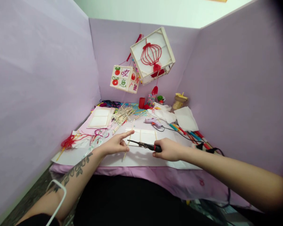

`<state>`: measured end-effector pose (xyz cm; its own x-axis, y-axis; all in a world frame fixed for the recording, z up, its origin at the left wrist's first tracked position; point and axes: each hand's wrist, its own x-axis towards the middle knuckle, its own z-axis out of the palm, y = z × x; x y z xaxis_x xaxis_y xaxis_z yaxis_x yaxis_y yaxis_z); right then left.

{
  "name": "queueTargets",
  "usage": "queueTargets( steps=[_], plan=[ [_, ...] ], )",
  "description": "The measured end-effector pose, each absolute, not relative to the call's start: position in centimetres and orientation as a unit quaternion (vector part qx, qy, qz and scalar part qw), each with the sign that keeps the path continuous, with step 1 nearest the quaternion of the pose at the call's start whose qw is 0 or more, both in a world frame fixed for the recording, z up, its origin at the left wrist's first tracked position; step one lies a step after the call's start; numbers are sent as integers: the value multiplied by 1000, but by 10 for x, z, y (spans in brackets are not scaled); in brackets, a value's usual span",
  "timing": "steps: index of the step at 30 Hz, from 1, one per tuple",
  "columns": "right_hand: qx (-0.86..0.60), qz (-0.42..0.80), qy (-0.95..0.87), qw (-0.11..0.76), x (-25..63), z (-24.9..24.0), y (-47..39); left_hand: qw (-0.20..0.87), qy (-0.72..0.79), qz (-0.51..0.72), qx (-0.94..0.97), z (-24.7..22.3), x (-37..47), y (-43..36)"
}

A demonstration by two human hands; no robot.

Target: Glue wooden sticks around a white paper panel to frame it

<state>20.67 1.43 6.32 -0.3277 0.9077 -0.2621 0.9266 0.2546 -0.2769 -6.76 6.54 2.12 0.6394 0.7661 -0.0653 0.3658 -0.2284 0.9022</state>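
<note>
My left hand (119, 142) pinches a thin pale wooden stick (124, 155) between thumb and curled fingers, its index finger stretched forward. The stick slants across the near left part of a white paper panel (147, 137) framed with sticks. In my right hand (168, 149) is a pair of pliers (146, 145) with black handles and a red band. Their slim jaws point left and reach the stick beside my left thumb; whether they touch it I cannot tell.
Behind lie a pile of sticks (124, 114), a lilac glue gun (152, 121) with its cord, and another framed panel (99, 117). Red yarn (69, 142) is at left, markers (198, 137) at right. Two box lanterns hang above, one large (153, 56), one small (124, 79). Partition walls enclose the table.
</note>
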Motion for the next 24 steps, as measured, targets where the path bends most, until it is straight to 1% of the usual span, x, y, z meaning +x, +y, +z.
queueTargets(
  steps=[5, 7, 10, 13, 17, 20, 24],
  plan=[
    [598, -163, 784, 20, 220, 60, 21, 477, 391, 260, 743, 24, -84, 72],
    [620, -158, 768, 5, 231, 58, 21, 471, 408, 266, 735, 24, -93, 74],
    [676, -128, 725, -35, 256, 43, 11, 478, 433, 239, 726, 21, -103, 71],
    [709, -69, 698, -64, 289, 15, -10, 488, 454, 191, 720, 22, -108, 64],
    [739, 6, 672, -44, 327, -22, -38, 491, 484, 155, 708, 26, -110, 59],
    [763, 43, 644, -31, 331, -35, -41, 502, 488, 149, 699, 22, -113, 64],
    [765, 90, 633, -76, 306, -37, -22, 482, 498, 149, 705, 14, -115, 78]
  ],
)
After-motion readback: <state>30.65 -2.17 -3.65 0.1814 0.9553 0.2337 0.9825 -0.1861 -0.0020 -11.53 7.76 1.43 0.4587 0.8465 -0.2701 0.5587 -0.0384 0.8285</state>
